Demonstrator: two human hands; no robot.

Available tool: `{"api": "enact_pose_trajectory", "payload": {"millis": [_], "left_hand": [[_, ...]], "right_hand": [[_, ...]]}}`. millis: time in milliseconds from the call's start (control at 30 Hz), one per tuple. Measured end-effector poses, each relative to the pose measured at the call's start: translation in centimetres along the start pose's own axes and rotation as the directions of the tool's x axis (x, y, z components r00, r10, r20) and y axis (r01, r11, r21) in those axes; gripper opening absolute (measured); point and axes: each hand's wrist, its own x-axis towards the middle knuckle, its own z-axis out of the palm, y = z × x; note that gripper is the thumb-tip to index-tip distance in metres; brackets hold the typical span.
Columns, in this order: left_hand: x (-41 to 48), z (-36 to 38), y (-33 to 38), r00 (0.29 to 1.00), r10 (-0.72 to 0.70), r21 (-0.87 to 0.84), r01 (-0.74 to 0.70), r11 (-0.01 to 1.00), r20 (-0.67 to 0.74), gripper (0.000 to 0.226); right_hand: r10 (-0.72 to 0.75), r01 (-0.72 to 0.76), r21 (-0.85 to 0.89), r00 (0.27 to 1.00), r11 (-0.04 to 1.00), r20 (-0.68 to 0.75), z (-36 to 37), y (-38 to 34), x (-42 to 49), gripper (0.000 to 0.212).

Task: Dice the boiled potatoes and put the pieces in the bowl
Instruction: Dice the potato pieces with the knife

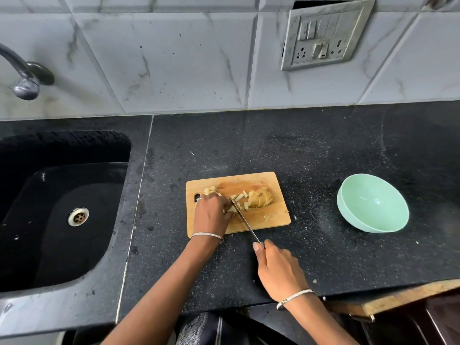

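Black speckled stone forms the worktop (311,150), backed by grey marbled wall tiles (174,58).

Near the front edge, the knife (245,221) is gripped by its handle in the right hand (278,270), with the fingers wrapped round it and the forefinger laid along the top. The narrow steel blade is angled up and left across the cutting board (268,220), and its tip is hidden by the left hand (211,210). That hand is set on the board's left half, fingers curled down over a cluster of potato pieces (240,197) that are held steady against the blade. A thin metal bangle is worn on each wrist.

The pieces are pale yellow, soft-edged sticks and small cubes, scattered over the left and middle of the board. Just to their right, a sliced potato (261,200) is seen, cut into slabs that lean together, with bits of brown skin showing. The board is light wood, rectangular with rounded corners, and placed near the middle of the worktop.

The bowl (373,202), smooth, mint green and round, is set well apart towards the right end of the worktop, and nothing is seen in it. The task is judged to be partly done: some dicing is finished, the slabs remain to be cut, and no pieces have been moved over.

At the left end a dark sink (62,220) is sunk, with a metal tap (25,78) above it.
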Motion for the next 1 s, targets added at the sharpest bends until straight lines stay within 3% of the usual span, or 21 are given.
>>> {"api": "enact_pose_trajectory", "payload": {"millis": [367, 667, 867, 1000], "left_hand": [[0.4, -0.2, 0.0, 0.999, -0.030, -0.033, 0.031, 0.999, 0.036, 0.013], [-0.1, 0.1, -0.2, 0.999, -0.031, 0.032, 0.032, 0.999, -0.010, 0.012], [-0.1, 0.0, -0.4, 1.000, -0.015, 0.072, 0.016, 0.997, -0.021, 0.015], [-0.1, 0.0, -0.5, 1.000, -0.009, 0.086, 0.009, 0.996, -0.005, 0.017]], "right_hand": [[0.038, -0.037, -0.035, 0.999, 0.999, 0.037, 1.1, -0.6, 1.2, 0.040], [-0.011, 0.003, -0.260, 0.999, 0.966, -0.031, 1.3, -0.7, 0.7, 0.038], [0.053, -0.050, -0.028, 0.992, 0.998, 0.118, -0.3, 1.2, 0.5, 0.039], [0.040, -0.046, 0.084, 0.997, 0.995, 0.064, -1.5, 1.8, 1.1, 0.042]]}}
